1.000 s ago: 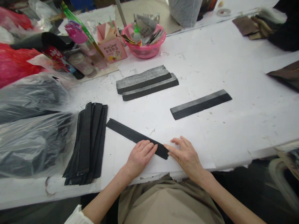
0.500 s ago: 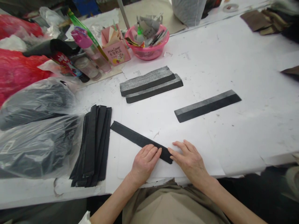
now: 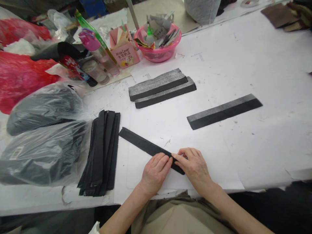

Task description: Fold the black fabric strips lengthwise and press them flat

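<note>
A narrow black strip (image 3: 143, 143), seemingly folded lengthwise, lies slantwise on the white table in front of me. My left hand (image 3: 156, 169) has its fingers together, pinching the strip's upper edge near the right end. Close beside it, my right hand (image 3: 195, 165) grips the same edge between thumb and forefinger, its other fingers curled. The fingertips of both hands nearly touch. Left of the strip is a pile of black strips (image 3: 102, 152). Farther off lie grey-and-black strips (image 3: 158, 85), overlapping, and a single grey-and-black strip (image 3: 224, 111) to the right.
Clear plastic bags with dark contents (image 3: 48, 152) lie at the left, beside red plastic bags (image 3: 21, 74). Along the back stand a pink box (image 3: 125, 53), a bottle with a purple top (image 3: 97, 48) and a pink basin (image 3: 158, 53) full of small items. Brown pieces (image 3: 280, 16) lie far right.
My right hand has moved from the strip's right end up along its edge, closer to my left hand, and its fingers have curled in. The whole view has shifted slightly.
</note>
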`<state>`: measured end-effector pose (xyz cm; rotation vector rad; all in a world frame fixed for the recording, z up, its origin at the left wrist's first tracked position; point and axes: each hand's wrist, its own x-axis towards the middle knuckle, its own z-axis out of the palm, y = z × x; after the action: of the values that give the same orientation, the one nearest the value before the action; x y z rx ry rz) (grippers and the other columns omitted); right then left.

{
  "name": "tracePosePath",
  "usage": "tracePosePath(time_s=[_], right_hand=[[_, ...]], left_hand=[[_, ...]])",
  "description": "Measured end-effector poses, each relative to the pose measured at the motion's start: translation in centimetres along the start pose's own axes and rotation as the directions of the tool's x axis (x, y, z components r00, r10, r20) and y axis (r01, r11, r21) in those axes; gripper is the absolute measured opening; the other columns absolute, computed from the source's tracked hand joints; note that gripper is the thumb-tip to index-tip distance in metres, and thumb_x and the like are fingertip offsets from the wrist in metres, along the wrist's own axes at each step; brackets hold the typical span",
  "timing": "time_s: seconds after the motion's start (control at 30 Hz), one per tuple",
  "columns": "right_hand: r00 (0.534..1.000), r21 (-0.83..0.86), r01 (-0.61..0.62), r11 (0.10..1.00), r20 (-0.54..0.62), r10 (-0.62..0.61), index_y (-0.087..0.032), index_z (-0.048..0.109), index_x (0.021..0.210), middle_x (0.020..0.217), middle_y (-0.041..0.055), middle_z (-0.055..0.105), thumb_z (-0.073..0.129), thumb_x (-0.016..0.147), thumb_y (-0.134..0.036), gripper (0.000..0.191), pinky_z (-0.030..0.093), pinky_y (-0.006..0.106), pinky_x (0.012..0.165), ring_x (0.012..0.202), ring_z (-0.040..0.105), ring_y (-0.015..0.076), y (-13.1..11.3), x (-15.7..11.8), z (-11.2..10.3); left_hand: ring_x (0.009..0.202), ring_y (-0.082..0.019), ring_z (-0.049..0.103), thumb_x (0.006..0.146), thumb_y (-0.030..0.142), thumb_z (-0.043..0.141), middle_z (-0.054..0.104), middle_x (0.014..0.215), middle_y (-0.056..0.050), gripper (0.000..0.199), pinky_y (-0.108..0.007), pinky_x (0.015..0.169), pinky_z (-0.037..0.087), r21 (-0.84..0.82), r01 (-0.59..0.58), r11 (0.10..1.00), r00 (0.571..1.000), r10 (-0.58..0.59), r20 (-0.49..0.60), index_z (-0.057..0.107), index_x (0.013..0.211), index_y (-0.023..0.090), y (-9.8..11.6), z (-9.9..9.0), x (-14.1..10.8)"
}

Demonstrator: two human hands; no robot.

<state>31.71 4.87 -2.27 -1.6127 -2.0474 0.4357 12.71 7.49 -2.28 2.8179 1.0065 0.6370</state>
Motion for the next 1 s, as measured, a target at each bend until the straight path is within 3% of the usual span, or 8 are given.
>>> tracePosePath(time_s=[0.17,0.3,0.43,0.53,0.63,0.73,0.83,1.0], right_hand=[[0.995,-0.062,0.094,0.994,-0.040,-0.096,-0.022,0.062,0.114,0.098,0.0069,0.060,0.052,0.091,-0.015,0.026,0.040,0.039,0.090,0.093,0.051,0.0208,-0.2,-0.5,0.3],[0.990,-0.082,0.127,0.989,-0.046,-0.131,-0.021,0.065,0.109,0.101,0.0072,0.061,0.050,0.090,-0.011,0.026,0.039,0.040,0.096,0.096,0.053,0.0208,-0.3,-0.7,0.6],[0.992,-0.055,0.112,0.992,-0.045,-0.115,-0.023,0.067,0.100,0.101,0.0050,0.062,0.055,0.087,-0.011,0.021,0.040,0.040,0.095,0.095,0.053,0.0203,-0.2,-0.6,0.6],[0.995,0.047,0.083,0.995,-0.054,-0.081,-0.024,0.066,0.093,0.098,0.0027,0.063,0.054,0.090,-0.017,0.014,0.044,0.038,0.089,0.093,0.055,0.0192,0.2,-0.3,0.4],[0.994,0.093,0.063,0.994,-0.096,-0.054,-0.023,0.063,0.102,0.101,0.0041,0.064,0.049,0.094,-0.029,0.018,0.047,0.037,0.088,0.096,0.057,0.0194,0.4,-0.1,0.5],[0.984,-0.071,0.127,0.989,-0.114,-0.135,-0.017,0.053,0.124,0.124,0.0090,0.058,0.041,0.097,-0.032,0.034,0.041,0.043,0.099,0.114,0.052,0.0225,0.0,0.0,1.6],[0.970,-0.250,0.213,0.944,-0.061,-0.235,-0.013,0.042,0.135,0.140,0.0091,0.046,0.032,0.098,-0.028,0.041,0.035,0.046,0.104,0.128,0.042,0.0235,-0.4,-0.3,2.9],[0.965,-0.379,0.230,0.896,-0.029,-0.260,-0.013,0.039,0.139,0.146,0.0094,0.037,0.032,0.097,-0.027,0.045,0.035,0.048,0.103,0.131,0.038,0.0245,-0.1,-1.0,3.9]], left_hand=[[0.102,-0.022,0.060,0.087,0.009,0.055,0.066,0.102,-0.009,0.025,-0.040,0.090,0.055,-0.006,0.007,1.000,1.000,-0.007,0.004,0.061,0.111,0.013,0.1,0.0,-0.1],[0.102,-0.021,0.060,0.090,0.010,0.050,0.067,0.104,-0.009,0.023,-0.039,0.090,0.055,-0.031,0.024,0.999,1.000,-0.024,-0.007,0.061,0.110,0.015,-0.1,0.2,-0.4],[0.110,-0.024,0.058,0.091,0.010,0.045,0.063,0.116,-0.012,0.032,-0.043,0.093,0.052,0.013,0.072,0.997,0.997,-0.072,-0.004,0.055,0.122,0.014,-0.3,0.4,-0.6],[0.113,-0.026,0.056,0.091,0.012,0.045,0.061,0.121,-0.013,0.036,-0.045,0.092,0.052,0.097,0.105,0.990,0.994,-0.108,0.028,0.052,0.126,0.015,-0.2,0.5,-0.7],[0.112,-0.025,0.057,0.091,0.012,0.047,0.062,0.119,-0.012,0.034,-0.043,0.093,0.052,0.137,0.103,0.985,0.993,-0.110,0.038,0.055,0.124,0.013,0.1,0.6,-0.5],[0.109,-0.024,0.059,0.089,0.011,0.048,0.064,0.116,-0.012,0.032,-0.041,0.092,0.053,0.159,0.094,0.983,0.995,-0.096,0.007,0.057,0.120,0.012,0.1,0.7,-0.3],[0.111,-0.025,0.058,0.089,0.016,0.048,0.063,0.119,-0.013,0.034,-0.041,0.094,0.053,0.176,0.132,0.975,0.991,-0.132,-0.009,0.056,0.122,0.011,-0.5,0.5,-0.2],[0.132,-0.028,0.039,0.090,0.035,0.051,0.043,0.142,-0.014,0.056,-0.045,0.106,0.043,0.220,0.185,0.958,0.962,-0.222,0.159,0.038,0.138,0.008,-2.7,-1.2,-0.7]])
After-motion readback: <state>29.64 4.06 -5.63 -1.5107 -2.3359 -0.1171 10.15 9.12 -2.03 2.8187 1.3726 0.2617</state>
